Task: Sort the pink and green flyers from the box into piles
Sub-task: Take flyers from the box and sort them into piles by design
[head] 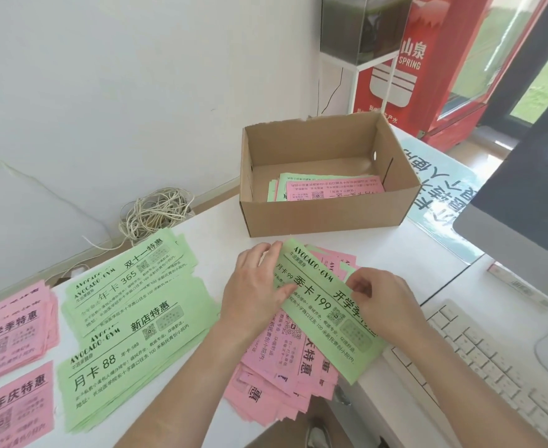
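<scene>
Fingers [360,287] of right hand [385,305] and left hand [256,286]: pinching one green flyer [324,313], long axis running 11-to-5 above the pink heap [276,379]. I am reading the green piles [130,305] at 9 o'clock, nearer the left hand.

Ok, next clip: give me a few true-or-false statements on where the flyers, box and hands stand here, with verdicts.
1. The left hand and right hand both hold one green flyer. True.
2. The box is empty. False: flyers remain inside, with a pink flyer on top.
3. The green flyer lies over a mostly pink heap. True.
4. The green piles lie to the right of the keyboard. False: they lie left of the hands, and the keyboard is on the right.
</scene>
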The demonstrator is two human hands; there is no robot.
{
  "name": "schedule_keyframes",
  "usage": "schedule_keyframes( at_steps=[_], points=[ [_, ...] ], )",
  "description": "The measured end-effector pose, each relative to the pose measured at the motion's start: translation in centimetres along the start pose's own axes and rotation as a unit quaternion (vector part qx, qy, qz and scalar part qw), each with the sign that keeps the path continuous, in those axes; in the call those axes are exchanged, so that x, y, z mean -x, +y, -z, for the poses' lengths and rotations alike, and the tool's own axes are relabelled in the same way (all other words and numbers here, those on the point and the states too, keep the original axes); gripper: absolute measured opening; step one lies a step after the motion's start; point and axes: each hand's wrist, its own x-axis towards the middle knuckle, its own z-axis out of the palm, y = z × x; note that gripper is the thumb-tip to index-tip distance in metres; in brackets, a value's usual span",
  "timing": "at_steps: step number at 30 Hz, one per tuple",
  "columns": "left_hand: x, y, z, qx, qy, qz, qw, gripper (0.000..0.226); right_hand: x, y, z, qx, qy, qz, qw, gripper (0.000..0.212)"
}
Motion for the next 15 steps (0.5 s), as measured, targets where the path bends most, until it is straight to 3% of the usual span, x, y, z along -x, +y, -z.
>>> schedule_keyframes(
  at_steps=[7, 12, 15],
  points=[
    [0.8, -0.1, -1.0, -0.073, 0.034, -0.034, 0.996, 0.070, -2.4, 0.1, 0.5, 0.015, -0.048, 0.012, 0.999, 0.028],
    [0.4, 0.0, -0.5, 0.120, 0.025, 0.076, 0.990, 0.071, -2.9, 0.4, 0.4, 0.032, -0.046, 0.044, 0.997, 0.024],
    [0.3, -0.1, -0.3, 0.143, 0.041, 0.079, 0.986, 0.060, -3.2, 0.4, 0.4, 0.043, -0.037, 0.059, 0.997, 0.025]
  ],
)
